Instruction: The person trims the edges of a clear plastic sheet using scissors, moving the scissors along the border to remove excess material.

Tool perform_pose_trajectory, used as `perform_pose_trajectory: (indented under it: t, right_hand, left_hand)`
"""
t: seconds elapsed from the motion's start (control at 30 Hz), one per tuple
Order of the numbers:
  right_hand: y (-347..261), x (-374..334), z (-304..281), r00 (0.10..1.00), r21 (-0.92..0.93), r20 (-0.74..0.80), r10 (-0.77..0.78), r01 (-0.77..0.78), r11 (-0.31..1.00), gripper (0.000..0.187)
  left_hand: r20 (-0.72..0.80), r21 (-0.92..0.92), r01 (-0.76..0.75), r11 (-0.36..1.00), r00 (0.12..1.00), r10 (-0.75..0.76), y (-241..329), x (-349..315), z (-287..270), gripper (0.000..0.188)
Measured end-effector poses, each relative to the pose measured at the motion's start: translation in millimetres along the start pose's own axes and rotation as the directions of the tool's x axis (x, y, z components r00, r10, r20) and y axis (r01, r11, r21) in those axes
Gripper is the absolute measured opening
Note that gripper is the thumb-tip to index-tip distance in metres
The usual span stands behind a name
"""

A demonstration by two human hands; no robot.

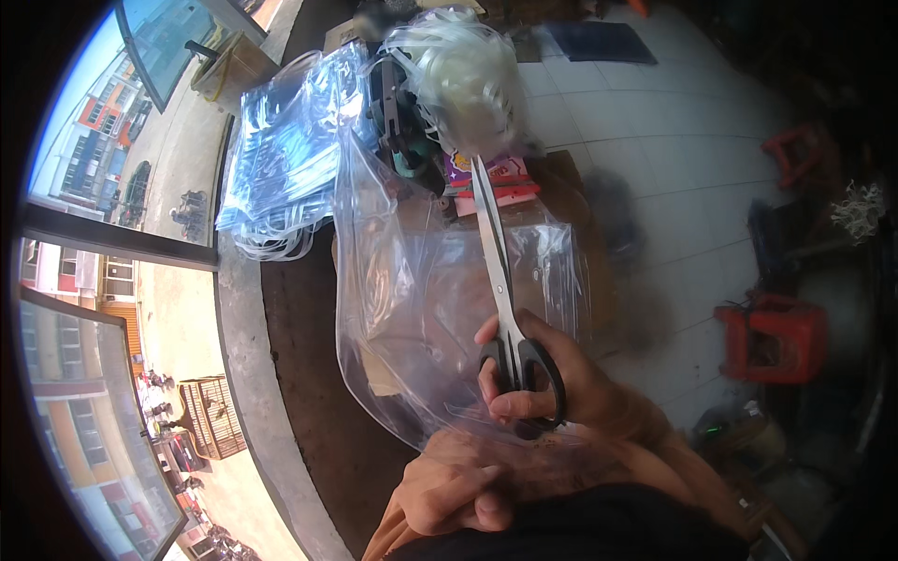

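Observation:
My right hand (pixel 552 374) grips a pair of scissors (pixel 496 252) by its black handles. The long silver blades point away from me and lie almost together. Beneath them a clear plastic sheet or bag (pixel 393 309) spreads over a brownish surface, its near edge reaching my lap. Close to my body, my left hand (pixel 454 491) rests with curled fingers beside the near end of the plastic. Whatever those fingers hold, if anything, is hidden. Just past the blade tips are a purple and pink packet (pixel 482 173) and a red-handled object (pixel 496 190).
Clear bluish plastic pieces (pixel 299 140) are stacked on the window ledge at left. Beside them stand a dark tool (pixel 398 112) and a large bundle of pale plastic strips (pixel 463 75). Red stools (pixel 772 341) stand on the tiled floor (pixel 655 168). An open window (pixel 94 393) borders the left.

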State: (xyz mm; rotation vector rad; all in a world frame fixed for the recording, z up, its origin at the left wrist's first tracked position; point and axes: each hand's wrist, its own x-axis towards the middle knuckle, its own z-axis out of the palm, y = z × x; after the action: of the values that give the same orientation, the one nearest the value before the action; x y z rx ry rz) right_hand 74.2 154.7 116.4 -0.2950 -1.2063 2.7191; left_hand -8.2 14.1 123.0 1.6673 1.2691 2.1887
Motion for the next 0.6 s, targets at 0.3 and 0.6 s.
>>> perform_pose_trajectory:
  t: [0.3, 0.6]
  right_hand:
    - [29.7, 37.1, 16.3, 0.995, 0.009, 0.096, 0.031, -0.032, 0.999, 0.059]
    - [19.7, 1.7, -33.6, 0.868, -0.459, -0.338, -0.363, 0.184, 0.869, 0.063]
  left_hand:
    - [-0.013, 0.427, 0.116, 0.897, 0.992, -0.123, 7.3, -12.9, -38.7, 0.016]
    - [-0.126, 0.285, 0.719, 0.634, 0.683, -0.719, -80.7, 13.0, -19.3, 0.006]
